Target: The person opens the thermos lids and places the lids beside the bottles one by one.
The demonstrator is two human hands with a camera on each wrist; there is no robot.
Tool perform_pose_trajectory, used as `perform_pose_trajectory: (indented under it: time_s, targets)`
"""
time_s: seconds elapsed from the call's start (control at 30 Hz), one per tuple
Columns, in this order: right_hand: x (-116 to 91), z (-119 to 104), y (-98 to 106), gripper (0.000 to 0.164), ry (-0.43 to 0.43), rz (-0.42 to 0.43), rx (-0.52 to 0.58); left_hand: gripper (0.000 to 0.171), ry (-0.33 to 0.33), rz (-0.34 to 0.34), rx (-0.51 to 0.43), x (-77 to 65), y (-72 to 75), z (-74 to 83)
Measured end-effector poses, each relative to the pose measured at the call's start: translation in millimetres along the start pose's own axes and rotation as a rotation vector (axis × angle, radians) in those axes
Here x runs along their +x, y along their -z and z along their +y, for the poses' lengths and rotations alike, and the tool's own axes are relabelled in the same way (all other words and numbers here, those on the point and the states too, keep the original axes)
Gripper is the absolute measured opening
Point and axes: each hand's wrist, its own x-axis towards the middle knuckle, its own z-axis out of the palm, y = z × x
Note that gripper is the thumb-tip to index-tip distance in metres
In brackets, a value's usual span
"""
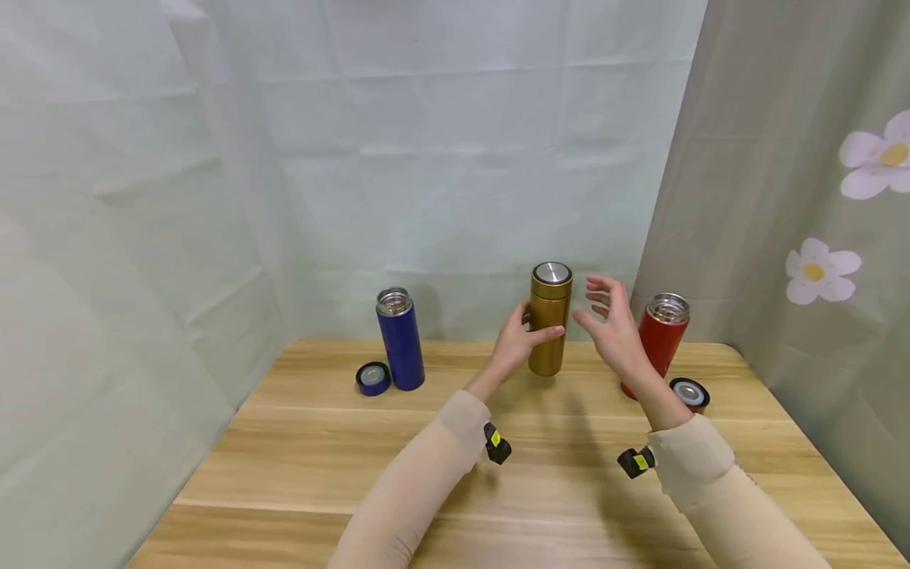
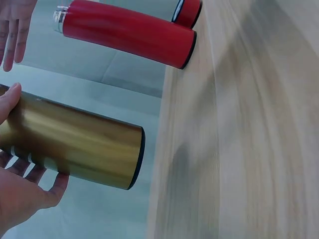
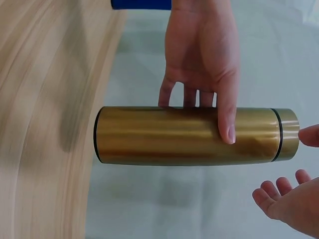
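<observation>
A gold thermos bottle (image 1: 549,310) with its lid (image 1: 552,274) on is held upright by my left hand (image 1: 510,345). The fingers go round one side, and the thumb (image 3: 228,127) lies across the front. Both wrist views show the black-rimmed base apart from the tabletop. To the right of the bottle, my right hand (image 1: 615,330) has its fingers spread and loosely bent, with nothing in them. Its thumb and fingertips are near the gold lid in the right wrist view; whether the thumb touches it, I cannot tell.
A lidless blue thermos bottle (image 1: 403,350) stands on the wooden table (image 1: 298,450) at the left, its lid (image 1: 373,379) beside it. On the right stands a lidless red thermos bottle (image 1: 661,336), partly behind my right arm, with its lid (image 1: 690,392) nearby. Curtains (image 1: 455,158) surround the table.
</observation>
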Motion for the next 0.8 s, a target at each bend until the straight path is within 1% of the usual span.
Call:
perform_pose_trajectory:
  time_s: [0.17,0.33,0.5,0.67,0.8]
  targets:
    - [-1,-9,-7,0.063,0.008,-0.027,0.019,0.082,-0.018,-0.019,0.015,-13.8,16.8,4.0]
    - [-3,-16,-12,0.064,0.008,-0.060,0.027,0.077,-0.026,-0.043,0.020,-30.1,30.2,8.4]
    - [-6,-21,-18,0.065,0.021,-0.094,0.011,0.072,-0.057,-0.055,0.007,-45.4,41.5,13.7]
    - [-9,-27,-22,0.068,0.023,-0.158,0.011,0.074,-0.066,-0.067,-0.011,-60.1,50.7,17.5]
    - [-12,-32,-26,0.071,0.019,-0.211,0.011,0.074,-0.071,-0.071,-0.009,-70.6,55.5,19.6]
